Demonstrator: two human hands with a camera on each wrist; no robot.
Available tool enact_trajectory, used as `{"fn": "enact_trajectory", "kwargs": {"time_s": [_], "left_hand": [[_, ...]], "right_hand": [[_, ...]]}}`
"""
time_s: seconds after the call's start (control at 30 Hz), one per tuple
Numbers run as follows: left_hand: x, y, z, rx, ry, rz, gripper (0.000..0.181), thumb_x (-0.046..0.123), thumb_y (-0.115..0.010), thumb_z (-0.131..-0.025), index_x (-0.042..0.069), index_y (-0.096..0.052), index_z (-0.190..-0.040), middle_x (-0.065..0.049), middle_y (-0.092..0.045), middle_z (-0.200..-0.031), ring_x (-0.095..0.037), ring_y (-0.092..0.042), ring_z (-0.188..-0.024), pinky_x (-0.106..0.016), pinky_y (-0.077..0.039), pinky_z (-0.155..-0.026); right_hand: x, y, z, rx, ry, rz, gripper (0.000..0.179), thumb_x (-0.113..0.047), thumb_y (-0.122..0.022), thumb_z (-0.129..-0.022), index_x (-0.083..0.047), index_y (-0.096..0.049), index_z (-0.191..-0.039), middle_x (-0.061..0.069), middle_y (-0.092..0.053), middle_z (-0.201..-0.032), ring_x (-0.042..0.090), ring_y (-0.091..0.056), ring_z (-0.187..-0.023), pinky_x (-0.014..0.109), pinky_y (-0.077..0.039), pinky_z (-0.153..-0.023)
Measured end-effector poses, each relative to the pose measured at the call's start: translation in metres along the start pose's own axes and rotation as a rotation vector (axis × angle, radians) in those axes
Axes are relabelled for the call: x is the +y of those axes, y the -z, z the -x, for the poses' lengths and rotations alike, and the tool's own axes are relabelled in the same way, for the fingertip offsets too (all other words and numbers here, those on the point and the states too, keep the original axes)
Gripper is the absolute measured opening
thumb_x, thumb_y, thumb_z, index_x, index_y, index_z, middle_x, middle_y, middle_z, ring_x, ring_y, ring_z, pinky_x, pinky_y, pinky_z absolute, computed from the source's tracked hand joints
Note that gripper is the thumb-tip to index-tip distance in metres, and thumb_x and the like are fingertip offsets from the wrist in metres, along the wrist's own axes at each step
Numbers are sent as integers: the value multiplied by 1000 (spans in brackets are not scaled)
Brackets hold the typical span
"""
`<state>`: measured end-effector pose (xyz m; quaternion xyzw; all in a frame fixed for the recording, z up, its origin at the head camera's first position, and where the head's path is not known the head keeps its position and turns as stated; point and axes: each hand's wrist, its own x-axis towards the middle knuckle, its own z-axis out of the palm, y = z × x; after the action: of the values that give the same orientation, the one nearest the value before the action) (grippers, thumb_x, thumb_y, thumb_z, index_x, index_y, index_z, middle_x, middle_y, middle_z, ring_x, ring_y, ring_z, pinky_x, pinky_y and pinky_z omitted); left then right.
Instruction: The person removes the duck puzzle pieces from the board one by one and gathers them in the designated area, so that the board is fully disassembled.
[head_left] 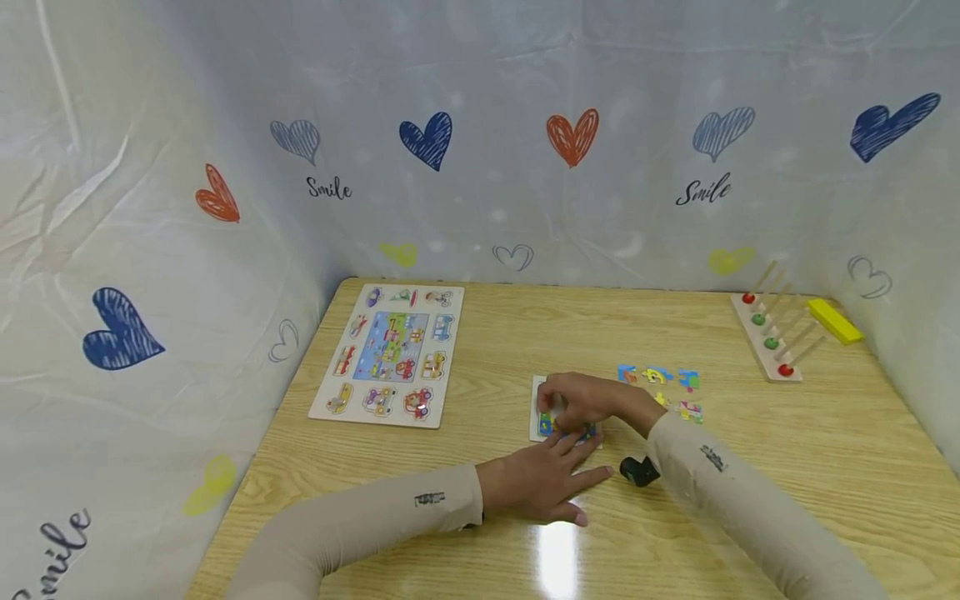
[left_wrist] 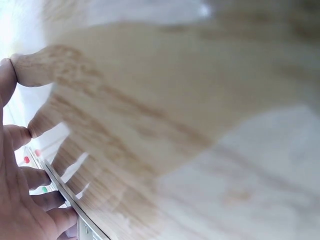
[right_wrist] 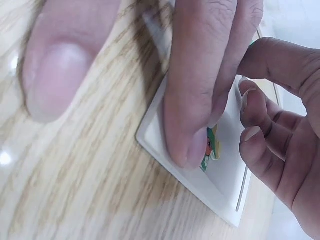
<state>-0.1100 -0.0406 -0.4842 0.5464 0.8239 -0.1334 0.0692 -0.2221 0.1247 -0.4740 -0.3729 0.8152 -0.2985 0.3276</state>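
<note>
A small jigsaw puzzle with a white tray (head_left: 535, 429) lies in front of me, colourful pieces showing inside it. My left hand (head_left: 536, 482) is spread flat at its near edge, fingers straight; in the right wrist view its fingertips press on the tray's corner (right_wrist: 150, 135) and a green and orange piece (right_wrist: 212, 147). My right hand (head_left: 581, 398) bends over the tray from the right, with several fingers curled. One of its fingers reaches down behind the left fingers, and I cannot tell whether it pinches a piece.
Loose jigsaw pieces (head_left: 688, 379) lie right of the tray, partly behind my right forearm. A picture peg puzzle board (head_left: 450, 358) lies at the left. At the back right stand a wooden peg rack (head_left: 759, 350) with red and green beads and a yellow block (head_left: 835, 322). A patterned curtain (head_left: 510, 208) hangs behind.
</note>
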Motion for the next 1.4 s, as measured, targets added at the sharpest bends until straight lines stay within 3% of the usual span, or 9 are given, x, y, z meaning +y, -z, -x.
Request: {"fn": "enact_trajectory", "kwargs": {"time_s": [0.53,0.67,0.83,1.1,1.4], "left_hand": [[0,1,0,-19,10,16,71,64,-22,-103,24,-18,-163,-17,-7,-169,-33,-7,-157,-44,-21,-124],[0,1,0,-24,10,17,71,64,-22,-103,25,-18,-163,-16,-7,-169,-33,-9,-156,-44,-23,-124],[0,0,-1,-27,16,25,72,64,-22,-103,25,-18,-163,-16,-7,-169,-33,-10,-156,-45,-24,-123],[0,-1,-1,-21,15,6,72,65,-21,-102,26,-17,-163,-16,-7,-169,-34,-9,-156,-44,-24,-123],[1,2,-1,-35,18,30,71,64,-22,-103,26,-17,-163,-14,-7,-169,-34,-11,-156,-41,-28,-122]], "right_hand": [[1,3,1,-10,41,-56,14,-5,-65,-91,-13,-65,-102,1,-62,-93,11,-54,-65,26,-48,-57],[3,5,2,-10,71,-63,13,-7,-66,-94,-11,-67,-106,3,-62,-95,12,-55,-70,26,-49,-63],[5,4,1,-24,93,-95,16,-9,-65,-97,-7,-68,-113,5,-62,-91,10,-56,-66,25,-50,-62],[4,5,2,-23,86,-101,6,-13,-66,-98,-7,-67,-96,4,-64,-87,13,-57,-66,25,-50,-60],[0,11,10,54,149,-82,7,-12,-64,-100,-5,-64,-99,7,-64,-96,24,-63,-68,30,-54,-64]]}}
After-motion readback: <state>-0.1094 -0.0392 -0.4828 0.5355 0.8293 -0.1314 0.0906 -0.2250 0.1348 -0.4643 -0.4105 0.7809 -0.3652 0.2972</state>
